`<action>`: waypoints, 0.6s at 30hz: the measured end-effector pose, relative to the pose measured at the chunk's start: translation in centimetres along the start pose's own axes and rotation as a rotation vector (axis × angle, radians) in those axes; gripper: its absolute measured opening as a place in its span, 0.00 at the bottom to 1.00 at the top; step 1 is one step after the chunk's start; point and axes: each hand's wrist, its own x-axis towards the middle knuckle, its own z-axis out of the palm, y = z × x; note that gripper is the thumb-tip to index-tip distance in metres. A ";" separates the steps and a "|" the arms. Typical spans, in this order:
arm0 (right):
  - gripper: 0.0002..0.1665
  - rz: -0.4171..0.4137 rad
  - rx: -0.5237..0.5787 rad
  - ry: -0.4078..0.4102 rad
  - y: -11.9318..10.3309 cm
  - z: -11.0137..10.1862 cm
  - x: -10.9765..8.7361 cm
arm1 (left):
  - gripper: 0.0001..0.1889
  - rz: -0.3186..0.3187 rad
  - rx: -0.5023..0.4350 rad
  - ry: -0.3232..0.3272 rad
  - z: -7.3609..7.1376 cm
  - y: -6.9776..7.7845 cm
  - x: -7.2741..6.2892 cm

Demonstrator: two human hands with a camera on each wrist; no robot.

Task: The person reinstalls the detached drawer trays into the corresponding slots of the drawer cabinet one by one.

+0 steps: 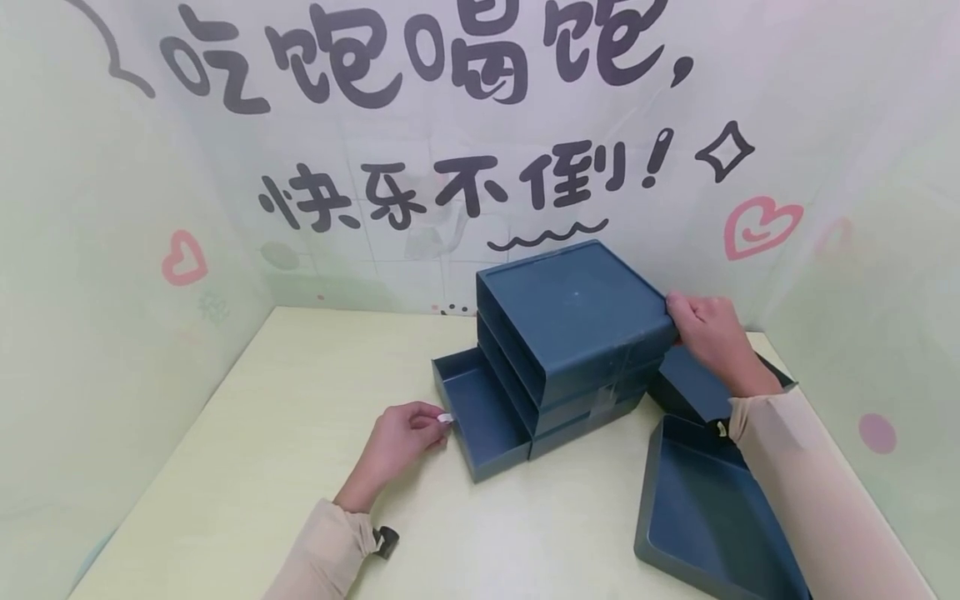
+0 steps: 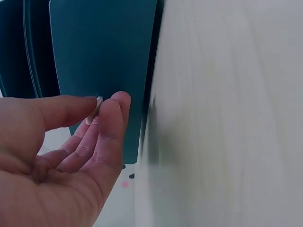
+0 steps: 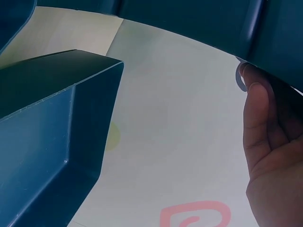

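The pale yellow surface (image 1: 247, 467) carries a blue drawer unit (image 1: 577, 308) right of centre and two blue trays (image 1: 705, 508) toward the lower right.

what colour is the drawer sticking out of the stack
The drawer is dark blue, best seen in the head view.

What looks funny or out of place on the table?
A front tray and a back tray lie loose at the right. That looks odd because the blue cabinet has no drawers in its upper two slots.
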 end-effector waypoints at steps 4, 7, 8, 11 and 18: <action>0.36 0.013 0.007 -0.001 0.1 0.0 -0.1 | 0.09 -0.005 -0.002 0.002 0.3 0.1 0.2; 0.36 0.017 0.008 0.000 0.1 0.0 -0.1 | 0.09 -0.009 0.001 0.006 0.3 0.3 0.3; 0.36 0.017 0.008 0.003 0.1 0.0 -0.1 | 0.09 -0.010 0.001 0.005 0.3 0.3 0.3; 0.36 0.017 0.005 0.006 0.1 0.0 -0.1 | 0.09 -0.015 -0.003 0.005 0.5 0.4 0.5; 0.36 0.018 -0.016 0.007 0.0 0.1 -0.1 | 0.09 -0.020 -0.030 0.004 1.0 0.5 0.8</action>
